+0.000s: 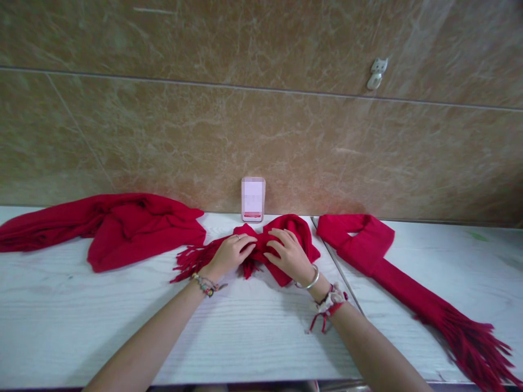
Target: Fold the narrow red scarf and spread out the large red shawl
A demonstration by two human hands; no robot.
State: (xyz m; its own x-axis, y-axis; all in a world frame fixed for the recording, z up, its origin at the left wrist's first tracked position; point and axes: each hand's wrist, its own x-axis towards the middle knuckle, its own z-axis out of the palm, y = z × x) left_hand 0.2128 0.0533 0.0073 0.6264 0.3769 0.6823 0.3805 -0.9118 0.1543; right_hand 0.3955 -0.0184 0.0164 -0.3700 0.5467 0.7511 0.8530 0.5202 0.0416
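Gathering a red scarf between them, the left hand and the right hand both rest on its bunched middle. The left hand has its fingers bent and its thumb near the forefinger; the right hand is half curled with its fingers spread over the cloth. How firmly either one grips cannot be told.

The work on this scarf looks partly done: it is already drawn in to a narrow waist between the hands, with a full, rounded fold beyond and beside the right hand. Left over are the untidy parts: fringe trails loose beside the left hand, and a small tuft hangs between the hands.

Well to the left of the left hand, a second scarf lies in a loose, rumpled heap. Right of the right hand, a third scarf is bent into a flat loop, its long fringed tail laid out. A phone stands just beyond both hands on the table.
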